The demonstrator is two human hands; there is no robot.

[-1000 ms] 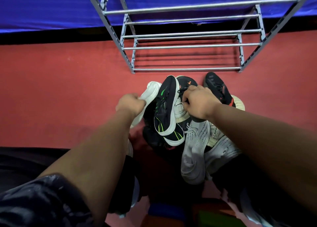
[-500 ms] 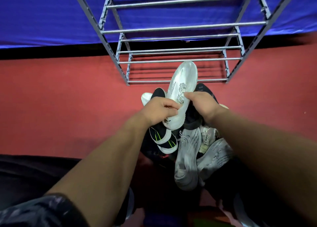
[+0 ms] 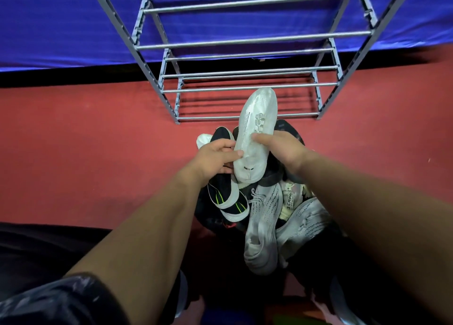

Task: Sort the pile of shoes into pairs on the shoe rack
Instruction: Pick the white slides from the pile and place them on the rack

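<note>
Raised white shoe (image 3: pixel 255 138) sits gripped between both hands (image 3: pixel 247 153).

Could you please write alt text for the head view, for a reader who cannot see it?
Both hands, left and right, hold a white shoe sole-up above a shoe pile on a red floor. The metal rack beyond is empty.

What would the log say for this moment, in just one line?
left hand: holds white sneaker | right hand: holds same sneaker, sole up | grey metal shoe rack: no shoes | pile: unsorted
</note>
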